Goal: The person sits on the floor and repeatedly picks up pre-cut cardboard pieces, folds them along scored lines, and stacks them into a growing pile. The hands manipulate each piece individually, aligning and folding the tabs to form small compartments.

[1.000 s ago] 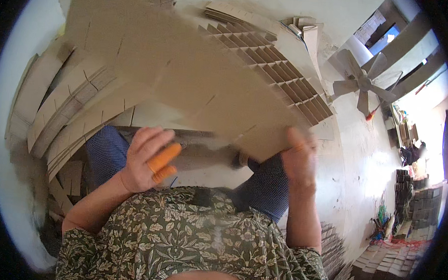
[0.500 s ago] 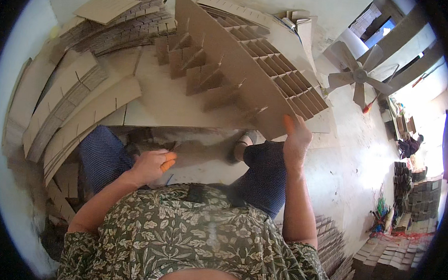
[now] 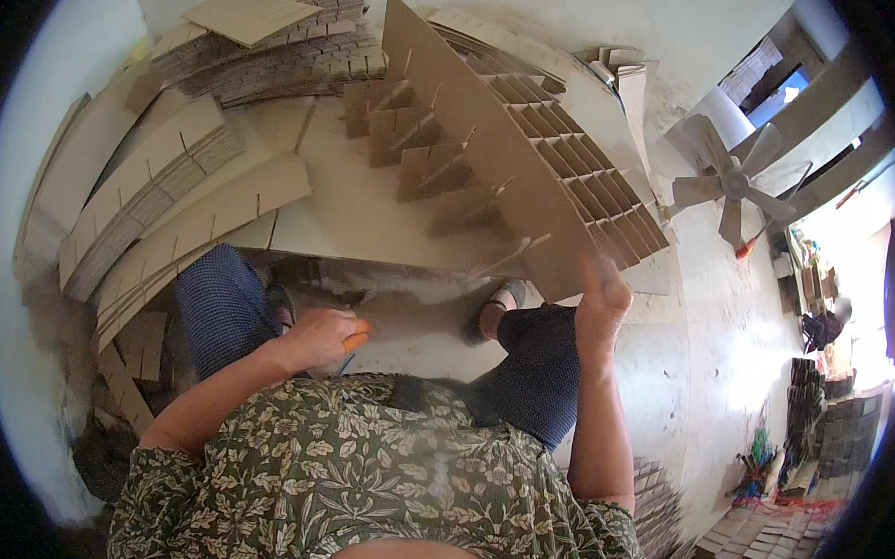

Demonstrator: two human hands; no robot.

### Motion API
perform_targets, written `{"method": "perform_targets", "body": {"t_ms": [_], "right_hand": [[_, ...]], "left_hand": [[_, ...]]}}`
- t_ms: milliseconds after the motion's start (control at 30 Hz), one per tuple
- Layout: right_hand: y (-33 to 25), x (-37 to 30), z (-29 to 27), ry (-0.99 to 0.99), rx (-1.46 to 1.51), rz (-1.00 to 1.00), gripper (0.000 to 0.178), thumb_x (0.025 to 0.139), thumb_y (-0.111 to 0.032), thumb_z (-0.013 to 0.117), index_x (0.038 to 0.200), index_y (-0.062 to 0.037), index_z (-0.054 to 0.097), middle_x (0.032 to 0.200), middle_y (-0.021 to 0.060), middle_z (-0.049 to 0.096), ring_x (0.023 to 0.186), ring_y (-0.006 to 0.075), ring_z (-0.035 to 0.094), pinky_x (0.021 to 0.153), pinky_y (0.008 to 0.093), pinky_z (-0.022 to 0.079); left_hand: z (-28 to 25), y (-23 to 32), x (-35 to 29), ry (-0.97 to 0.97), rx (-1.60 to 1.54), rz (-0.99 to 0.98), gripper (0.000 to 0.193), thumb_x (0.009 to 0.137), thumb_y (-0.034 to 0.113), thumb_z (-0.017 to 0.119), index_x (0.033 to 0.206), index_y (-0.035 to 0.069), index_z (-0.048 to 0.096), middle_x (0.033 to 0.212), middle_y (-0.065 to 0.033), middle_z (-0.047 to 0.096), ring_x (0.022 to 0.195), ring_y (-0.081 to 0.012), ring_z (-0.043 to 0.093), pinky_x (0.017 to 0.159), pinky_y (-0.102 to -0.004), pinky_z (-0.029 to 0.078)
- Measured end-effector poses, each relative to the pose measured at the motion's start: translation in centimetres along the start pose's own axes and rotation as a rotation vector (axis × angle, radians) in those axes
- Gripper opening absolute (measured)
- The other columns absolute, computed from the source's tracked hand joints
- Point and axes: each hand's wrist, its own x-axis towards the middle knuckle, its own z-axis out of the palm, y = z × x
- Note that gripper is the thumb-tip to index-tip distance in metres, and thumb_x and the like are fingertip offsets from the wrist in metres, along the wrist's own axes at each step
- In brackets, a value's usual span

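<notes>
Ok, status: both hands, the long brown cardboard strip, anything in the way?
Left hand apart from strip. Right hand at strip's near end, grip blurred. Brown cardboard grid close on its right, upright brown cardboard pieces on its left.

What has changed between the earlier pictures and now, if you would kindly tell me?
The long cardboard sheet has swung rightward, from broad-face to tipped up on edge, revealing short cross pieces on its left. The left hand has lowered and curled. The right hand stays at the sheet's near end; the cardboard grid and stacked strips look unmoved.
</notes>
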Motion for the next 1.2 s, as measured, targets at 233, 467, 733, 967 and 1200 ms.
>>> {"method": "perform_targets", "body": {"t_ms": [233,467,733,967,1200], "right_hand": [[0.0,0.5,-0.8,-0.014,0.018,0.060,0.013,0.087,-0.003,0.057,0.096,0.0036,0.064,0.078,-0.0007,0.059,0.075,0.0078,0.049,0.068,0.0242,0.042],[0.8,0.3,-0.5,-0.046,-0.099,-0.016,0.012,0.088,-0.003,0.055,0.094,0.0027,0.065,0.073,-0.0027,0.056,0.071,0.0075,0.047,0.063,0.0249,0.041],[-0.1,0.5,-0.2,-0.007,-0.081,-0.028,0.009,0.089,-0.003,0.056,0.092,0.0017,0.064,0.068,-0.0007,0.053,0.069,0.0071,0.047,0.060,0.0246,0.040],[0.6,0.3,-0.2,-0.010,-0.191,-0.070,0.014,0.086,-0.009,0.065,0.098,-0.0012,0.066,0.071,0.0173,0.064,0.062,0.0145,0.058,0.059,0.0298,0.046],[-0.3,0.1,-0.4,0.046,-0.198,-0.120,0.014,0.086,-0.010,0.066,0.098,-0.0018,0.066,0.073,0.0180,0.065,0.064,0.0150,0.061,0.060,0.0296,0.047]], "left_hand": [[-0.2,0.2,0.1,-0.060,-0.028,-0.076,0.029,0.091,0.031,0.054,0.107,0.010,0.066,0.092,-0.0127,0.064,0.085,-0.0348,0.062,0.072,-0.0458,0.049],[-0.4,0.5,0.1,-0.079,-0.030,-0.090,0.029,0.091,0.029,0.054,0.109,0.009,0.066,0.093,-0.0137,0.064,0.085,-0.0352,0.062,0.073,-0.0458,0.049],[-0.2,0.2,0.2,-0.098,-0.029,-0.074,0.029,0.090,0.028,0.056,0.109,0.009,0.066,0.094,-0.0145,0.065,0.085,-0.0354,0.062,0.072,-0.0452,0.049],[-0.2,0.3,0.1,-0.096,-0.014,-0.079,0.028,0.090,0.029,0.055,0.106,0.009,0.066,0.093,-0.0153,0.065,0.086,-0.0357,0.062,0.073,-0.0454,0.049],[-0.6,-0.3,-0.1,0.087,-0.137,0.004,0.025,0.089,0.024,0.059,0.106,0.007,0.066,0.093,-0.0154,0.065,0.085,-0.0347,0.063,0.072,-0.0412,0.051]]}}
